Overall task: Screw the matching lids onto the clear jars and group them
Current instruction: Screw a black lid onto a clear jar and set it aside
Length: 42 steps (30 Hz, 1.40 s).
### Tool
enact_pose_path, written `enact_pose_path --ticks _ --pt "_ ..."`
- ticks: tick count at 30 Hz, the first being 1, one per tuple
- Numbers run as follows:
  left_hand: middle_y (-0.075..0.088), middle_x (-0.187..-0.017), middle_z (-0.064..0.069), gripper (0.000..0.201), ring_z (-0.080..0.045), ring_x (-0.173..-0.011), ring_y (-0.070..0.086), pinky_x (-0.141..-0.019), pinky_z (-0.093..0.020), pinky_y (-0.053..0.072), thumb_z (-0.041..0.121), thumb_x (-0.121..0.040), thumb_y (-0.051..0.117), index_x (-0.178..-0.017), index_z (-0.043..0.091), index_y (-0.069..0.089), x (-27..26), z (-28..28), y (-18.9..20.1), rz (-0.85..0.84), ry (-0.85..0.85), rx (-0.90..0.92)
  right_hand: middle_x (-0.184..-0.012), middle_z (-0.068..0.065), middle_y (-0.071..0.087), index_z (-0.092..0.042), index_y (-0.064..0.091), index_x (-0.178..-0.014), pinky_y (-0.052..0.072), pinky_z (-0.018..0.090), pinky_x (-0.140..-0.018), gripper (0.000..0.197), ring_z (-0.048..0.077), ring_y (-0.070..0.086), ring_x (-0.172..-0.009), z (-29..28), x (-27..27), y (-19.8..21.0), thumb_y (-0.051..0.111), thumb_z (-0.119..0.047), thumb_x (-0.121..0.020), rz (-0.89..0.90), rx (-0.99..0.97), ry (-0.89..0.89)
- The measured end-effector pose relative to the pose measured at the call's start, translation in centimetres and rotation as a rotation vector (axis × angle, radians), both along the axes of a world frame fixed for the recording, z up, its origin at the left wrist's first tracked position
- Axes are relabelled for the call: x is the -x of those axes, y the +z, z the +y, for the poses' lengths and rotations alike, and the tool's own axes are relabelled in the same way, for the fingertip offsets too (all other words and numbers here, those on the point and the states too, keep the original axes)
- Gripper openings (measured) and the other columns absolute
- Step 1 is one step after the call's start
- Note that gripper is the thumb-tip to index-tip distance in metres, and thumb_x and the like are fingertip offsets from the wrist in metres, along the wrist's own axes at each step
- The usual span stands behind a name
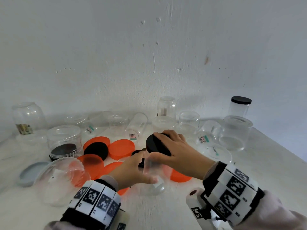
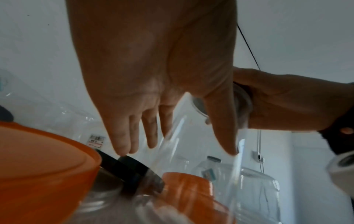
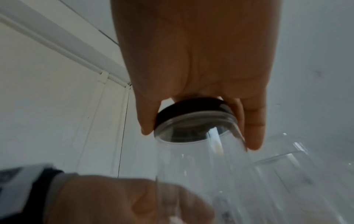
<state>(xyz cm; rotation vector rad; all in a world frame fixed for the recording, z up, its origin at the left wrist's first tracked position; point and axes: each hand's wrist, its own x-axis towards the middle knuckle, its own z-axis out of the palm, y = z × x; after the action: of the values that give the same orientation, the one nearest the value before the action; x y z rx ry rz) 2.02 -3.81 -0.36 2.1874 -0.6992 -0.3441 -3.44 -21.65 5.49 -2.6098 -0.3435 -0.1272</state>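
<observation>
Now our right hand [image 1: 172,150] curls its fingers and thumb around a round black plastic lid [image 1: 157,145]. That lid sits on the mouth of a tall clear plastic jar [image 1: 153,173], which leans to one side above the white table [image 1: 157,211]. Our left hand [image 1: 132,170] is against the side of this jar, lower down. In the left wrist view its fingers [image 2: 122,141] look straight and spread, with the thumb on the jar wall. We cannot tell how hard it holds.

Under our hands lie flat orange round lids [image 1: 121,149] and another black round lid [image 1: 96,150], close together. A big clear jar [image 1: 61,180] lies on its side at the left, near a grey round lid [image 1: 31,173]. Beside them a wide clear jar [image 1: 64,141] stands upside down over a dark lid.

Farther back, many more clear jars stand or lie by the white wall [image 1: 149,55]. One clear jar with a black lid on top [image 1: 240,107] stands at the far right, well apart from our hands.
</observation>
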Motion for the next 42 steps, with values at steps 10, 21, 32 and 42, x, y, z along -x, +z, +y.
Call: enact_pose_path --ticks 10,21,32,42 --pt "0.037 -0.145 0.003 0.082 -0.012 -0.13 0.037 -0.106 -0.024 0.034 0.033 -0.077 0.075 -0.145 0.019 0.03 -4.2 -1.2 0.5 -0.016 0.035 -0.336 -0.119 -0.018 0.049 -0.042 0.046 -0.131 0.049 0.016 -0.064 0.083 0.001 0.059 -0.089 -8.9 3.5 4.9 0.075 -0.06 -0.055 -0.064 -0.36 -0.131" --pt "0.027 -0.147 -0.003 0.082 -0.016 -0.135 0.031 -0.108 -0.024 0.028 0.048 -0.083 0.065 -0.147 0.016 0.023 -6.6 -4.5 -0.2 -0.067 0.147 -0.528 -0.12 -0.004 0.027 -0.037 0.038 -0.131 0.038 0.028 -0.086 0.085 0.021 0.047 -0.101 -22.6 -2.5 9.2 0.085 -0.033 -0.061 -0.348 -0.265 -0.526" --pt "0.037 -0.142 0.002 0.084 -0.013 -0.127 0.039 -0.106 -0.024 0.033 0.049 -0.078 0.067 -0.145 0.019 0.026 -7.1 -5.6 -0.6 -0.05 0.207 -0.646 -0.135 0.012 0.021 -0.018 0.027 -0.145 0.036 0.05 -0.105 0.09 0.039 0.038 -0.121 -29.9 -14.6 6.5 0.08 -0.029 -0.074 -0.059 0.191 -0.512" --pt "0.045 -0.128 0.006 0.081 -0.011 -0.115 0.045 -0.1 -0.026 0.039 0.055 -0.073 0.068 -0.139 0.023 0.032 -7.4 -6.2 -0.9 -0.04 0.288 -0.632 -0.133 0.013 0.037 -0.009 0.028 -0.139 0.045 0.039 -0.092 0.078 0.033 0.05 -0.114 -31.0 -19.4 5.9 0.072 -0.034 -0.08 0.181 0.506 -0.458"
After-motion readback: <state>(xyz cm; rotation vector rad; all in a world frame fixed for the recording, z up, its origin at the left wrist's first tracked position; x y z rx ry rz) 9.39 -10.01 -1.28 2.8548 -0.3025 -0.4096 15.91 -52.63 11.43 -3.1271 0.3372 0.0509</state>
